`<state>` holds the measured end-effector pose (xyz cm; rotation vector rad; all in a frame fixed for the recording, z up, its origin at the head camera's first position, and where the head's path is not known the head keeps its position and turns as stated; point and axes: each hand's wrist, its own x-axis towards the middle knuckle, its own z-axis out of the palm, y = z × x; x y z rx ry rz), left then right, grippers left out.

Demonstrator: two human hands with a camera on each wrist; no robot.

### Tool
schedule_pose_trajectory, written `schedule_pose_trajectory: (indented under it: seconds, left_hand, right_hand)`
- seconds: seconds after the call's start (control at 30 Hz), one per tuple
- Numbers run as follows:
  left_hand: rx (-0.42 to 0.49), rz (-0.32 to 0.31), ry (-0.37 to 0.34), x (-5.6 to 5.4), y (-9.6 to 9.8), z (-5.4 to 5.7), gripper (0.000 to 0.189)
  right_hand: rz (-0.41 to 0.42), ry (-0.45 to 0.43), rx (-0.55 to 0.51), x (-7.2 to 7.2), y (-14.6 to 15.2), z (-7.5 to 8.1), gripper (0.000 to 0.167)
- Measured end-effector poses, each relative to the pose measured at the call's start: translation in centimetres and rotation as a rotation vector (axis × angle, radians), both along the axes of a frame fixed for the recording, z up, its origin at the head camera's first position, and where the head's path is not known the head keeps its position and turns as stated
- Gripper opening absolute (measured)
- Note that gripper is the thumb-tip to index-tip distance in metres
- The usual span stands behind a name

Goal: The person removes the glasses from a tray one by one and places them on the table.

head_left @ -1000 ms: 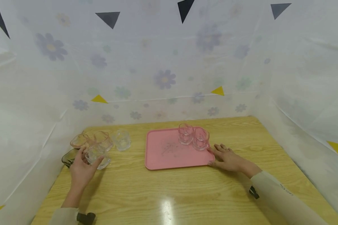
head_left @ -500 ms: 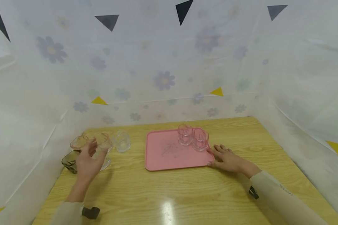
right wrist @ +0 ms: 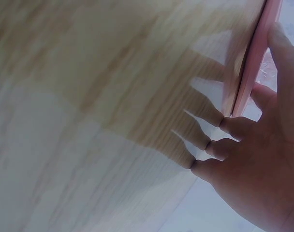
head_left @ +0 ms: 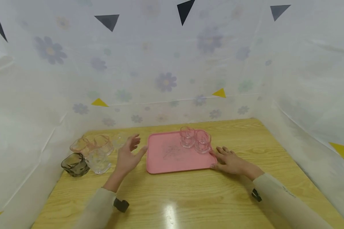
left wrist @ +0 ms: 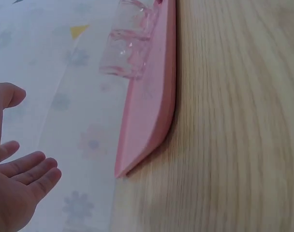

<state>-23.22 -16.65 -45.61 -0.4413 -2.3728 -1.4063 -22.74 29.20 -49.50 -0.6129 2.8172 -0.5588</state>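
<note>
In the head view my left hand point(head_left: 128, 159) hovers just left of the pink tray point(head_left: 157, 165), fingers spread and holding nothing. The left wrist view shows the same hand point(left wrist: 21, 188) beside the tray's near corner. My right hand point(head_left: 230, 161) rests at the tray's right edge. Its thumb and index finger touch the rim, while the other fingertips meet the table point(right wrist: 137, 111). Two clear glass cups point(head_left: 187, 137) point(head_left: 202, 142) stand side by side on the tray's back right part.
Several glasses cluster on the left of the wooden table point(head_left: 166, 194): a smoky dark one point(head_left: 75, 165), a clear one point(head_left: 98, 163), amber-tinted ones point(head_left: 103, 144) and another clear one point(head_left: 119, 140) partly behind my left hand. White flowered sheeting point(head_left: 166, 63) encloses the back and sides.
My left hand has left the glasses at the left and moved right, towards the tray. The clear glass it was at stays on the table. The right hand has hardly moved.
</note>
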Motion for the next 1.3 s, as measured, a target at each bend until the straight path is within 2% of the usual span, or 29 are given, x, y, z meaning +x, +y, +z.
schedule_pose_trajectory:
  seconds: [0.13,0.37,0.47,0.6,0.87,1.1,1.3]
  left_hand:
    - [0.031,-0.062,-0.028,-0.7,2.6,-0.1,0.065]
    - [0.071,-0.152,-0.081,-2.4,6.6,-1.0,0.067]
    - [0.081,-0.169,-0.117,-3.0,8.0,-1.4,0.068]
    - [0.068,-0.173,-0.148,-3.8,9.7,-1.9,0.069]
    - [0.029,-0.182,-0.179,-5.0,12.3,-2.2,0.074]
    - [0.009,-0.164,-0.223,-6.0,13.8,-2.8,0.079]
    - [0.016,-0.182,-0.247,-6.8,14.6,-3.8,0.081]
  right_hand:
    - [0.002,-0.004,-0.001,0.0,-0.1,-0.1,0.084]
    - [0.002,0.011,-0.005,-0.2,0.0,-0.2,0.084]
    - [0.003,0.015,-0.012,-0.2,0.1,-0.3,0.083]
    - [0.007,0.014,-0.013,-0.3,0.1,-0.4,0.083]
    - [0.002,0.002,-0.010,-0.2,0.1,-0.2,0.083]
    - [-0.002,-0.003,-0.006,0.0,-0.1,0.1,0.083]
    - [-0.003,-0.005,-0.007,0.1,-0.1,0.2,0.083]
